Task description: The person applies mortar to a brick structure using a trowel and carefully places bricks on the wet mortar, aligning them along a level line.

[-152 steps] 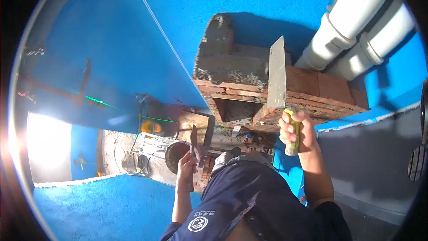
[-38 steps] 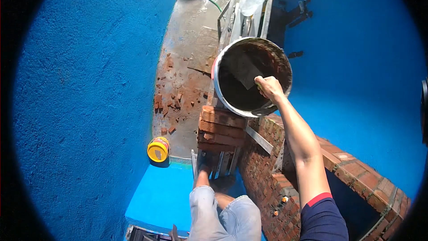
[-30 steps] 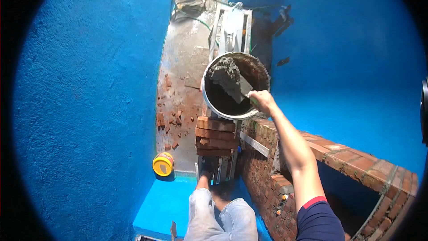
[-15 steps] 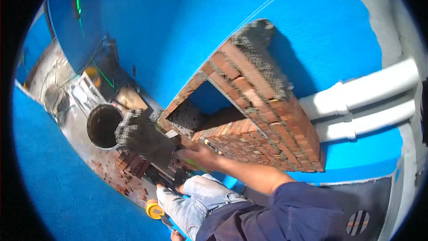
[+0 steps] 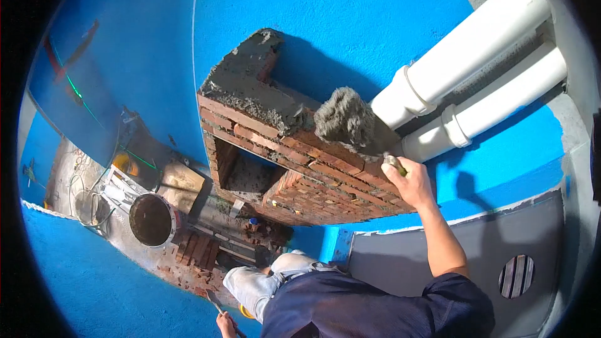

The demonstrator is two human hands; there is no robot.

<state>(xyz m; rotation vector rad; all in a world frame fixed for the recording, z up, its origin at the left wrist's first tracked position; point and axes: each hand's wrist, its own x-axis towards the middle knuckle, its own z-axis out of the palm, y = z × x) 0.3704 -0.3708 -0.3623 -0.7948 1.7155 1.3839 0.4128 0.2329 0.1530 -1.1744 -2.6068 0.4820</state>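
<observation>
My right hand (image 5: pixel 410 181) is closed on the handle of a trowel. A big lump of wet grey mortar (image 5: pixel 344 119) covers its blade, over the right part of the top of the brick structure (image 5: pixel 250 125), where it hides what lies beneath. Grey mortar also coats the structure's left part. Low at the bottom edge, my left hand (image 5: pixel 226 324) grips a thin-handled tool (image 5: pixel 214 302), whose form is hard to make out. The round mortar bucket (image 5: pixel 174 226) stands down to the left.
Two white pipes (image 5: pixel 441 78) run diagonally along the blue wall at upper right. Stacked bricks (image 5: pixel 195 251), pale frames (image 5: pixel 122 191), a board (image 5: pixel 181 188) and hoses (image 5: pixel 87 203) lie below left. A grey panel (image 5: pixel 457 244) with a round grate (image 5: pixel 516 275) sits lower right.
My right hand has lifted mortar out of the bucket and carried it up and rightward onto or over the brick top. My view has swung from the bucket toward the structure and pipes.
</observation>
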